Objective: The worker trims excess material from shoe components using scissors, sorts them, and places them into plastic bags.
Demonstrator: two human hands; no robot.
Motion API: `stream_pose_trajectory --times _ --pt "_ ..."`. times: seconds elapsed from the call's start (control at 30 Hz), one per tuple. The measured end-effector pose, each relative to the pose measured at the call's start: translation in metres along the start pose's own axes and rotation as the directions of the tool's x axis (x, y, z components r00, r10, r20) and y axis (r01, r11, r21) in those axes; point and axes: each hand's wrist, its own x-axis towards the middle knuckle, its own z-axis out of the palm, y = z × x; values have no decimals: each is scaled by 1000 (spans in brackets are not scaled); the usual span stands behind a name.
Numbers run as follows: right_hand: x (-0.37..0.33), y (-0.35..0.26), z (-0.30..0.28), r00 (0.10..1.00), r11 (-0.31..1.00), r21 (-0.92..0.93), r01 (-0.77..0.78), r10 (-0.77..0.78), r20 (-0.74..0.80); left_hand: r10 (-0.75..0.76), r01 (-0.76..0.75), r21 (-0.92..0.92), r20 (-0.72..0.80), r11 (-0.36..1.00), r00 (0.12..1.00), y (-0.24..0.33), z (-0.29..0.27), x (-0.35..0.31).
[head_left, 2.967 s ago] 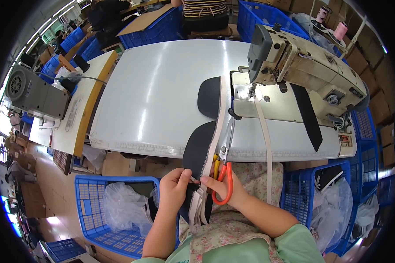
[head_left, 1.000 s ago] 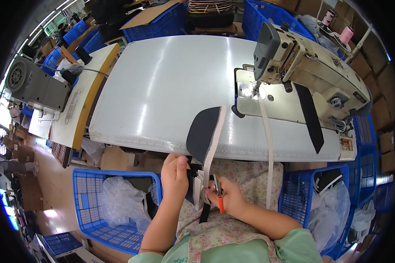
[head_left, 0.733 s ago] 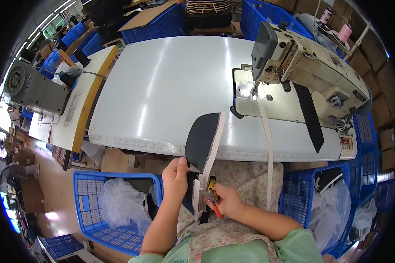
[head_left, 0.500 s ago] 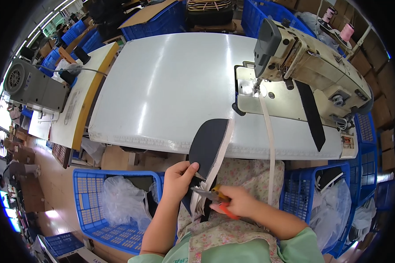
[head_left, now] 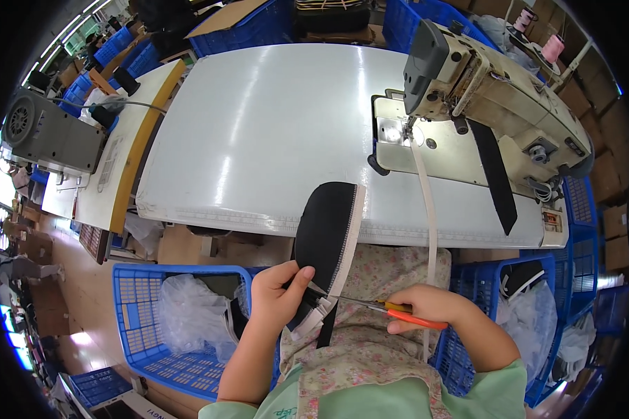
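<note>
Scissors (head_left: 414, 319) at the pale tape edging (head_left: 346, 250) of a black fabric piece (head_left: 323, 223), mid-view
At eight o'clock a blue plastic crate (head_left: 124, 307) holds crumpled clear plastic. At seven the left hand (head_left: 276, 295) pinches the black fabric piece between thumb and fingers, most fingertips hidden behind it; the folded stack below is hard to make out. Toward five the scissors point to nine, their blade ends lost among tape and fabric; at four the right hand (head_left: 430, 307) curls around the yellow-and-orange handles, some fingers covered. At two the industrial sewing machine (head_left: 496, 84) hides part of a black strap (head_left: 493, 178). Since half a second ago the left hand keeps its pinch, while the right hand has moved toward three and the scissors lie more level, blades drawn away from the left thumb
</note>
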Motion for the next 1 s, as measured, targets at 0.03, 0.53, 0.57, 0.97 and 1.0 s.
stream_pose_trajectory --times 0.03,0.53,0.57,0.97,1.0 --pt "2 -3 -2 1000 1000 1 2 -2 2 -1 1 2 -1 1000 1000 2 0 0" --pt "-12 -6 -20 997 995 -95 17 -24 -72 -58 57 -22 -10 998 998 1 -13 -1" --pt "-9 -6 -22 970 997 -6 82 -81 -231 -93 91 -120 -12 989 996 2 -14 -4" --pt "76 -52 11 562 642 496 584 121 -818 -239 217 -174 -115 960 964 -5 -27 -17" --pt "76 -52 17 509 778 371 507 77 -857 -202 186 -109 -158 976 966 -5 -34 -16"
